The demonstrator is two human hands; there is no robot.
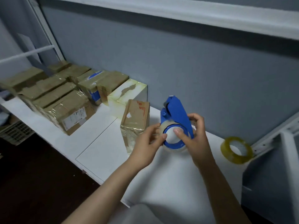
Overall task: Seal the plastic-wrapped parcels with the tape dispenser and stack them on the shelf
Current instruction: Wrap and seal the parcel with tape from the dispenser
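The left hand (148, 141) pinches the roll of the tape dispenser (176, 113); the right hand (195, 139) grips its frame, above the table (110, 152) beside a parcel (135, 117). It is probably light and rigid, and safest held by the frame.

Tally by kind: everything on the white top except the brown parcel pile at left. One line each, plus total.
tape dispenser, blue, clear roll loaded and counted with it: 1
loose tape roll, yellowish: 1
lone brown parcel: 1
white box: 1
Total: 4
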